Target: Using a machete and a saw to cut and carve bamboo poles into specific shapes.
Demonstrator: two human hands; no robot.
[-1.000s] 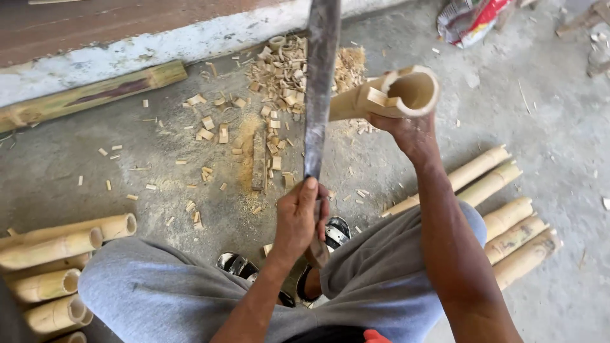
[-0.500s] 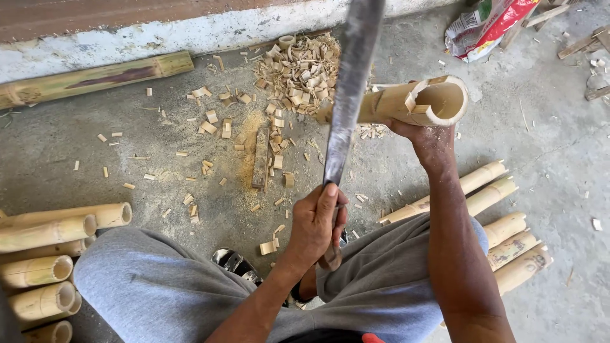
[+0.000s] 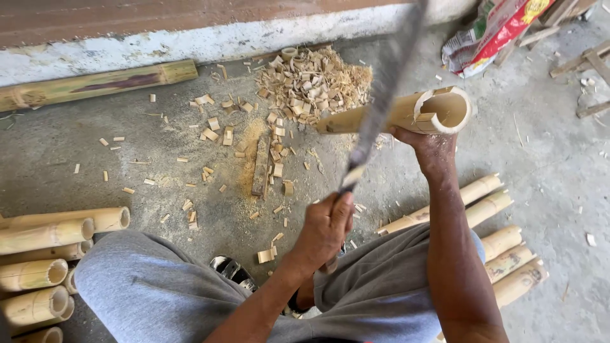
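Note:
My left hand is shut on the handle of a long machete. Its blurred blade slants up and to the right, crossing a short, split bamboo tube. My right hand grips that tube from below and holds it off the ground, with its open end facing right. Beyond the tube lies a pile of bamboo chips and shavings on the concrete floor.
Cut bamboo tubes are stacked at my left and at my right. A long bamboo pole lies along the wall base. A small wooden block sits among scattered chips. At top right are a plastic sack and wooden scraps.
The machete blade has tilted from near upright over to the right and now crosses the tube. The view has shifted, so the tube and both hands sit further right.

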